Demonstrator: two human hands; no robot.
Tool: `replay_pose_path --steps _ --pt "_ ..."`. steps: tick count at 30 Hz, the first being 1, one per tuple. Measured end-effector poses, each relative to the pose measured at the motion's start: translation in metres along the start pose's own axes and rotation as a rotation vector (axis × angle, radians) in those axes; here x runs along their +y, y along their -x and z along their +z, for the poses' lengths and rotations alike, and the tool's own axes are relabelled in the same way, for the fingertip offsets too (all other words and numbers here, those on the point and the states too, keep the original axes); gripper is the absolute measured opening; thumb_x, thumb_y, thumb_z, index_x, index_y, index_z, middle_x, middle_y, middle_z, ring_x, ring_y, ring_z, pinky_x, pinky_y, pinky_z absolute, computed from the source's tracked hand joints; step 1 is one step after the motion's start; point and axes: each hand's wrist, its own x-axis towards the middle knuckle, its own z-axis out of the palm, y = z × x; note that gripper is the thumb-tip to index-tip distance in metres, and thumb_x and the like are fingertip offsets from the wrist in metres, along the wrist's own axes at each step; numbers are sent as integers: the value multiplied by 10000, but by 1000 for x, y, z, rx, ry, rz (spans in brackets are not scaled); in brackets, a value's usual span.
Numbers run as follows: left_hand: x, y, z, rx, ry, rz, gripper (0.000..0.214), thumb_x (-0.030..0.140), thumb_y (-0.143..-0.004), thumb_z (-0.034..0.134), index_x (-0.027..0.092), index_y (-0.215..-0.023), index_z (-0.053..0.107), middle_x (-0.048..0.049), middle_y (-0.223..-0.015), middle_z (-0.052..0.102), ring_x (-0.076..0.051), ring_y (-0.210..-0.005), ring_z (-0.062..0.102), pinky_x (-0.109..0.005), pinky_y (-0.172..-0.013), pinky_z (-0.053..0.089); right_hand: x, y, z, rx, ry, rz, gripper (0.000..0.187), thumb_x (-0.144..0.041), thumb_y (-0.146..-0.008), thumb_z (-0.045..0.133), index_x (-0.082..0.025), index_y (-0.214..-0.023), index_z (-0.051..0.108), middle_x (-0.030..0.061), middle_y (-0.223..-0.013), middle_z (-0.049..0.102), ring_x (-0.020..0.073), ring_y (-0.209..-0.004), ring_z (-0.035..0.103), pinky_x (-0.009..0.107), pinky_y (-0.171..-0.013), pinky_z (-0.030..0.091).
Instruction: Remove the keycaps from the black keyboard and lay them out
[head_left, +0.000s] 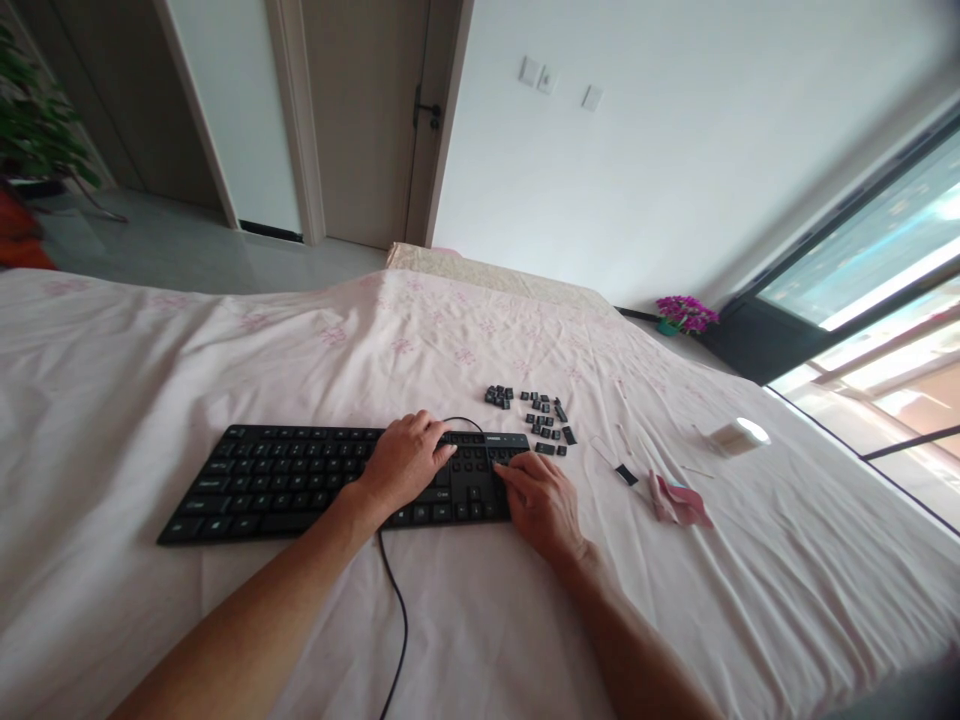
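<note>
A black keyboard (289,470) lies flat on the pink cloth, its right section partly stripped of keycaps. My left hand (405,460) is laid over its upper middle, fingers curled at the rear edge and thumb on top, holding it. At the number pad, my right hand (546,500) has thumb and fingertips pressed together against the keyboard; whatever is between them is too small to make out. Just behind the right end, loose black keycaps (541,420) lie in small groups. My left forearm covers part of the lower keys.
A thin wire tool with a black handle (625,474) lies to the right, near a crumpled pink cloth (679,500) and a white cylindrical container (740,436). A black cable (405,620) runs toward me. The pink bedsheet (465,345) is wrinkled.
</note>
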Motion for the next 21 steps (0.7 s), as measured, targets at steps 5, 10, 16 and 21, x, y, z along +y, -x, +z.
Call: replay_pose_path --steps 5,10,16,21 --pt "0 0 1 2 4 -2 269 366 -904 526 215 -1103 626 -73 -1003 600 -218 -941 573 -345 -867 433 2 -5 1 43 -5 91 254 -185 -910 521 -254 -1064 711 42 -964 635 182 -893 578 268 -767 451" --pt "1 0 1 2 0 0 274 366 -904 526 212 -1107 626 -75 -1000 600 -221 -941 572 -346 -864 435 6 -15 -3 -49 39 31 241 -222 -899 584 -303 -1092 704 25 -977 640 174 -880 585 256 -732 442" --pt "0 -1 2 0 0 -3 275 364 -900 534 213 -1109 629 -78 -1000 600 -222 -939 572 -345 -858 436 3 -23 -9 -140 134 -57 238 -190 -905 578 -292 -1082 700 17 -944 679 179 -841 605 267 -685 422" --pt "-1 0 2 11 11 3 278 358 -901 532 213 -1118 628 -77 -1000 602 -224 -939 575 -352 -859 436 4 -22 -5 -140 127 -49 209 -187 -916 563 -241 -1080 680 36 -969 671 180 -854 625 265 -676 430"
